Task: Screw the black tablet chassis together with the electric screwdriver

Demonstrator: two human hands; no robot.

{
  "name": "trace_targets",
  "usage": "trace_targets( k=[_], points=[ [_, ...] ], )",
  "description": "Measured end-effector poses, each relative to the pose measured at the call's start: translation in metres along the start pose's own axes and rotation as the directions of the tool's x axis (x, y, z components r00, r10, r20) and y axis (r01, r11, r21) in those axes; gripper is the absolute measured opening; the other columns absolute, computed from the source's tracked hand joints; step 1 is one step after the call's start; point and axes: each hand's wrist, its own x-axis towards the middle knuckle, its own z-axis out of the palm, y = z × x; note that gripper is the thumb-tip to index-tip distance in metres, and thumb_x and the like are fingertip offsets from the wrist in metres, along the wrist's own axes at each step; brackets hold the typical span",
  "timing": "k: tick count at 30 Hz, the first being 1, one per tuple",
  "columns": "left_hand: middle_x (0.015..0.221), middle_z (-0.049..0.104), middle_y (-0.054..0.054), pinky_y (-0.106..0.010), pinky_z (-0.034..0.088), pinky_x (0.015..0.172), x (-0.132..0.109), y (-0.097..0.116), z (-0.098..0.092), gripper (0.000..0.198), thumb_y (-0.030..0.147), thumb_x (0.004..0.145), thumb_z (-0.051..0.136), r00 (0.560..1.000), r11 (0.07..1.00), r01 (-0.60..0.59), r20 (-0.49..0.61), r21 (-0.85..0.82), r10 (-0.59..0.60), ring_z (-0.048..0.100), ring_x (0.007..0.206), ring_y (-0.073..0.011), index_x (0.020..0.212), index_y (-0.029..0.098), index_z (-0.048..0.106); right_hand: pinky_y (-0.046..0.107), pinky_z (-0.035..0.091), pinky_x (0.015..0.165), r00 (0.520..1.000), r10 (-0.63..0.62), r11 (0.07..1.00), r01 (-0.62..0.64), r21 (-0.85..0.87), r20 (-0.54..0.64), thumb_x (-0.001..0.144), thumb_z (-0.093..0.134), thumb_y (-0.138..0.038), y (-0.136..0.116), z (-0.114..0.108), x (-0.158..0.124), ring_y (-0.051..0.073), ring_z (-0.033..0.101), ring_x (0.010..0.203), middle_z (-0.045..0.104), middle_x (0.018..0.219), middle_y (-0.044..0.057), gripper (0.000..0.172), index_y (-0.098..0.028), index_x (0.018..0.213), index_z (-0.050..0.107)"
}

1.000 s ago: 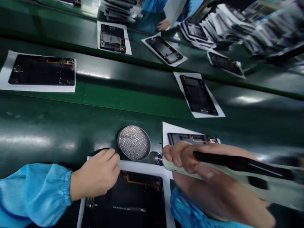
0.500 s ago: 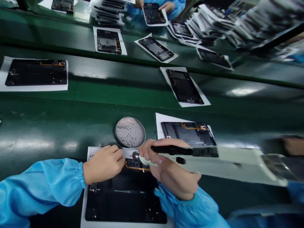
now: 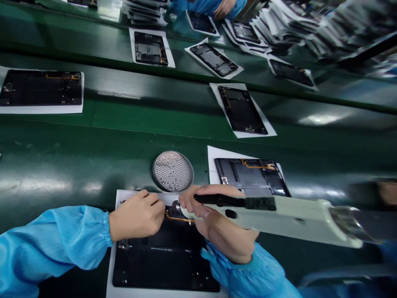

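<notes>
My right hand is closed around a long cream electric screwdriver with a black lever. Its metal tip points down at the top edge of a black tablet frame that lies on a white sheet directly in front of me. My left hand, fingers curled, rests on the frame's top left edge, close to the tip. I cannot see anything in its fingers. A round metal dish of small screws sits just beyond both hands.
A second tablet frame on paper lies right of the dish. More frames on sheets ride the green conveyor belt. Stacks of frames and another person's blue sleeves are across the line.
My right hand swung the screwdriver from the right-hand frame over to the near frame, bringing its tip beside my left hand. My left hand shifted slightly right onto the frame's top edge.
</notes>
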Motion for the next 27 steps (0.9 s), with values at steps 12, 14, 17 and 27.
trace_targets(
  k=[12,14,17,27],
  points=[
    [0.102,0.063,-0.009,-0.038,0.04,0.071,-0.002,0.014,-0.005,0.016,0.02,0.095,0.059,0.996,0.994,0.085,0.022,-0.064,-0.084,0.055,0.089,-0.0243,0.092,0.01,0.07,0.03,0.048,0.056,0.999,0.033,0.999,-0.034,0.038,0.033,0.085,0.066,-0.011,-0.005,-0.003,-0.003,0.015,0.058,0.061,0.06,0.066,-0.002,0.023,-0.026,0.102,0.071],
    [0.102,0.063,-0.01,-0.038,0.04,0.071,-0.002,0.015,-0.006,0.017,0.021,0.096,0.058,0.996,0.995,0.084,0.025,-0.062,-0.083,0.055,0.089,-0.0244,0.092,0.01,0.07,0.03,0.049,0.057,0.998,0.052,0.998,-0.052,0.025,0.036,0.086,0.066,-0.013,-0.005,-0.002,-0.004,0.016,0.059,0.062,0.06,0.067,-0.001,0.022,-0.027,0.102,0.071],
    [0.102,0.063,-0.01,-0.038,0.041,0.072,0.0,0.016,-0.006,0.017,0.02,0.097,0.056,0.996,0.994,0.089,0.021,-0.067,-0.088,0.055,0.089,-0.0242,0.093,0.01,0.07,0.031,0.05,0.058,0.998,0.06,0.998,-0.06,0.003,0.022,0.086,0.067,-0.016,-0.005,-0.003,-0.005,0.016,0.06,0.063,0.06,0.066,-0.002,0.02,-0.027,0.101,0.071],
    [0.098,0.063,-0.01,-0.038,0.04,0.068,0.0,0.019,-0.004,0.018,0.017,0.096,0.055,0.997,0.993,0.082,0.005,-0.085,-0.082,0.056,0.087,-0.0238,0.087,0.011,0.07,0.03,0.048,0.056,0.995,0.046,0.999,-0.046,0.002,0.085,0.087,0.062,-0.013,0.003,-0.005,-0.01,0.014,0.055,0.062,0.057,0.067,-0.002,0.018,-0.024,0.101,0.066]
  ],
)
